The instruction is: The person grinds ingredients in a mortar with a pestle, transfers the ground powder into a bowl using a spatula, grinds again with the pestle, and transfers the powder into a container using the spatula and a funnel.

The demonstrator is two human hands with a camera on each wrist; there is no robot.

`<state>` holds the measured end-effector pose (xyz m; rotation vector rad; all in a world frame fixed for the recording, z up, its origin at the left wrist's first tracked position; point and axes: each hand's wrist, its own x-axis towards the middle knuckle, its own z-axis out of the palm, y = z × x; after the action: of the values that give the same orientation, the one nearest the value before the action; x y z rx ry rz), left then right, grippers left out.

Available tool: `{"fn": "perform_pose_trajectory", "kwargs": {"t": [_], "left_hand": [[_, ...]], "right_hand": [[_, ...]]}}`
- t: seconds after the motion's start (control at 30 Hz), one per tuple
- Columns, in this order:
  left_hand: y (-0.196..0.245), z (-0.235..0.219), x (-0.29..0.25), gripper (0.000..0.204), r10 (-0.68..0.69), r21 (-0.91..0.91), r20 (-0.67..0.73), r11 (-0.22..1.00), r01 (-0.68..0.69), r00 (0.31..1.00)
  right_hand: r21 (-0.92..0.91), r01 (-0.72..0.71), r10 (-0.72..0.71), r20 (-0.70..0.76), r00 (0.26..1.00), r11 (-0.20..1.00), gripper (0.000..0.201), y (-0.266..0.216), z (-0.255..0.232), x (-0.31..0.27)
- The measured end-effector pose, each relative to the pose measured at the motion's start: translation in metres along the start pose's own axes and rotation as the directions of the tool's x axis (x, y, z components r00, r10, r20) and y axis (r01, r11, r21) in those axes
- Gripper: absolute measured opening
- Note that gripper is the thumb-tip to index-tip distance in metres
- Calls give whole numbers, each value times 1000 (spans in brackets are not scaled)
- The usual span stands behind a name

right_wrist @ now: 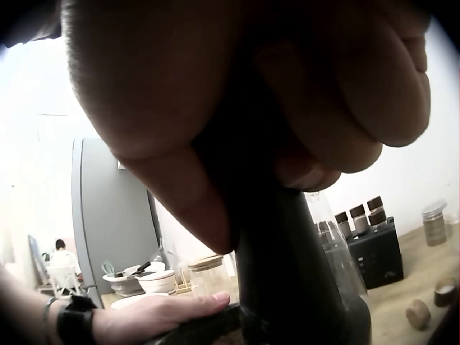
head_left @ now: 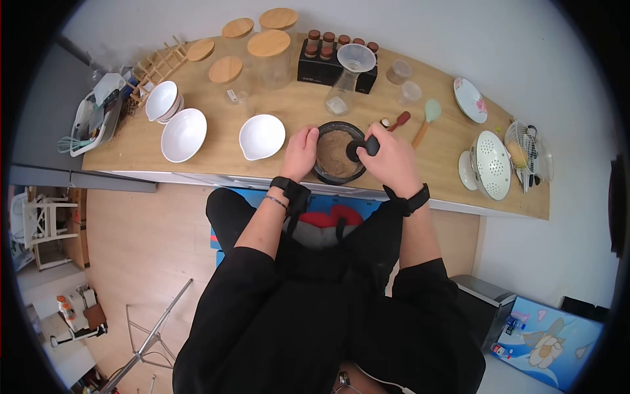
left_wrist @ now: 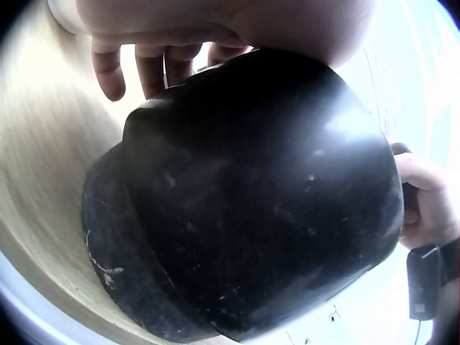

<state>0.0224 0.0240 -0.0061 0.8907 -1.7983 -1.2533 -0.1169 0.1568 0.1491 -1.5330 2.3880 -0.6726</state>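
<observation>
A black mortar [head_left: 319,172] stands near the counter's front edge, with brown powder [head_left: 333,152] in it. My left hand [head_left: 301,154] holds the mortar's left side, its palm against the wall and its fingers bent round the far side in the left wrist view. My right hand [head_left: 396,163] grips the handle of a black pestle [right_wrist: 284,266], which slants into the mortar. The pestle's dark head lies over the powder at the mortar's right side. In the right wrist view my curled fingers cover the handle's upper part.
White bowls [head_left: 184,135] stand to the left. Lidded jars [head_left: 270,65], a spice rack [head_left: 316,71] and a glass vessel [head_left: 341,95] with a funnel [head_left: 356,58] are behind. A red-headed utensil [head_left: 399,121], a green-headed spoon [head_left: 431,111] and a white colander [head_left: 491,164] lie rightward.
</observation>
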Motion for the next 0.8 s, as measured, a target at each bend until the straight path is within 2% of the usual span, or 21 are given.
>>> {"fn": "perform_pose_trajectory", "kwargs": {"t": [0.03, 0.1, 0.13, 0.2, 0.27, 0.33, 0.43, 0.53, 0.57, 0.63, 0.73, 0.77, 0.8], "left_hand": [[1, 0, 1, 33, 2, -2, 4, 1000, -2, 1000], [1, 0, 0, 33, -51, 2, 10, 999, 51, 999], [2, 1, 0, 33, -49, 0, 11, 999, 49, 999], [0, 0, 0, 34, -72, -38, 21, 997, 73, 997], [-1, -1, 1, 34, -58, -32, 15, 998, 58, 998], [0, 0, 0, 34, -42, -28, 14, 999, 43, 999], [2, -1, -2, 34, -50, -3, 9, 999, 50, 999], [7, -2, 0, 34, -38, -12, 10, 999, 39, 999], [8, -3, -1, 34, -75, 2, 15, 997, 75, 997], [9, -1, -2, 34, -112, 15, 28, 994, 112, 993], [3, -1, 1, 34, -69, -40, 12, 997, 69, 998], [3, 0, 0, 35, -36, -35, -3, 999, 36, 999], [3, 0, -1, 35, -3, -30, -15, 1000, 3, 1000]], "right_hand": [[-1, -3, 3, -2, 1000, 1000, 29, 2, 3, 0], [-35, 1, 2, 106, 994, 999, 28, 6, 18, -2], [-37, 1, 3, 105, 995, 999, 28, 8, 28, -2], [106, 34, -34, -5, 999, 994, 28, 4, 42, -2], [61, 51, -53, 20, 998, 997, 30, 7, 44, -3], [60, 97, -93, -68, 993, 993, 30, 15, 48, 1], [0, 38, -38, -27, 999, 999, 28, 8, 37, -2], [-18, 72, -71, 44, 996, 997, 27, 2, 40, -9], [-19, 71, -70, 44, 997, 997, 27, 4, 43, -5], [153, 204, -199, -49, 979, 967, 29, 11, 51, 0], [104, 156, -143, -121, 982, 982, 29, 10, 54, -3], [108, 160, -148, -116, 982, 981, 29, 6, 56, -7], [57, 105, -100, -75, 992, 993, 29, 0, 57, -13]]}}
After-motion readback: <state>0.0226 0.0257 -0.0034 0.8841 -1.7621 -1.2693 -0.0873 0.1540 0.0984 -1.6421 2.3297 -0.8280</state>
